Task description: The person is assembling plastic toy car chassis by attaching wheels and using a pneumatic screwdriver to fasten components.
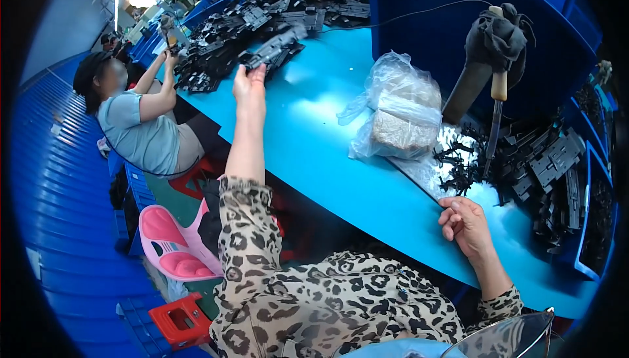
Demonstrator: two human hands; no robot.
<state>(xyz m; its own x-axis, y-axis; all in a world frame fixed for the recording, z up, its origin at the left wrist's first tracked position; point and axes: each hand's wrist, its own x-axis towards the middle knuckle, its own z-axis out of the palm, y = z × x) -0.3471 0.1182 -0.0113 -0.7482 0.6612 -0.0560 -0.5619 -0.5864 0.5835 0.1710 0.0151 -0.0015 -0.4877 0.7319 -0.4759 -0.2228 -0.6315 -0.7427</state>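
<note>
At the near end of a big pile of black plastic parts (216, 43), my left hand (250, 84) reaches out with its fingers closed on one long black plastic part (280, 42), slightly blurred. My right hand (466, 225) is over the table's near side, thumb and fingertips curled together; anything between them is too small to make out. Just beyond its fingertips runs the dark edge of a clear plastic sheet with small black pieces (458, 164) on it. More black plastic parts (553, 168) lie to the right.
A plastic-wrapped block (407, 115) sits mid-table. Behind it, a pale-handled tool (499, 86) wrapped in grey cloth points down beside a large blue bin (426, 23). A co-worker (147, 109) sits at the far left. A pink chair (177, 243) and red stool (180, 322) stand on my left.
</note>
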